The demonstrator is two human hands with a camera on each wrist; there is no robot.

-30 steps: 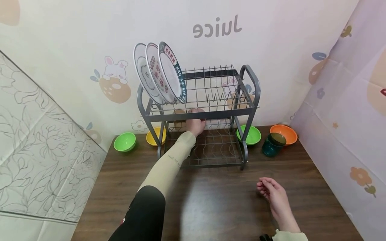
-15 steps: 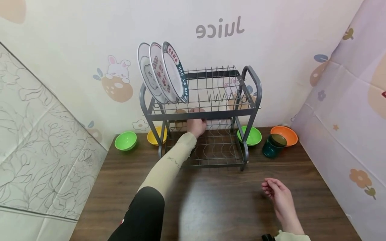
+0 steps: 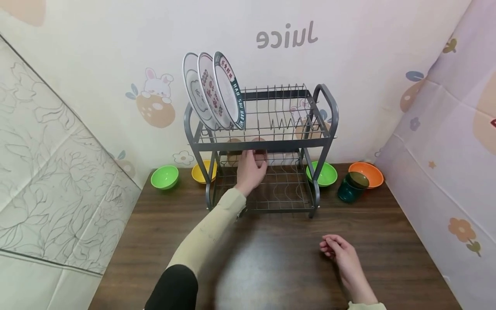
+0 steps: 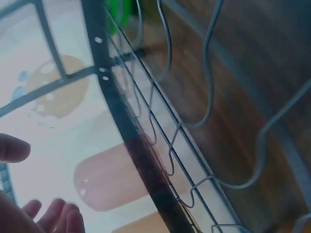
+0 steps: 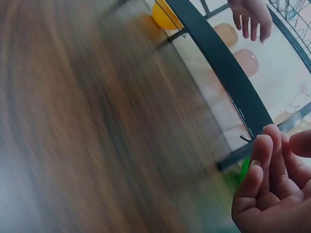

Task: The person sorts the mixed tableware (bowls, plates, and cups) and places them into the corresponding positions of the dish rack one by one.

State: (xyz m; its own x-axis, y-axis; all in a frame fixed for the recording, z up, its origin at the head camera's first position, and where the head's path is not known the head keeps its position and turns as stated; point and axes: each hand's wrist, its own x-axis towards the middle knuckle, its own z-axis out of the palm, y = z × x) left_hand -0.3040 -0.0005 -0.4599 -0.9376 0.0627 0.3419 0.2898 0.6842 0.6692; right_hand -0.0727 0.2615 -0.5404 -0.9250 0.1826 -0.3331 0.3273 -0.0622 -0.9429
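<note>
My left hand reaches into the lower tier of the grey two-tier dish rack. In the left wrist view its fingers and thumb are spread apart and hold nothing. Beside them is a translucent pink cup, with a gap between hand and cup. Next to this cup is an amber cup; both sit at the back of the lower tier, partly hidden by a rack bar in the head view. My right hand hangs over the table's front right, fingers loosely curled, nothing held.
Three patterned plates stand tilted on the rack's upper left. A green bowl and a yellow bowl are left of it. To the right are another green bowl, a teal cup and an orange bowl.
My left hand has drawn back from the rear of the lower tier, and its fingers now show, parted, below the upper front bar. The right hand has shifted slightly left.
</note>
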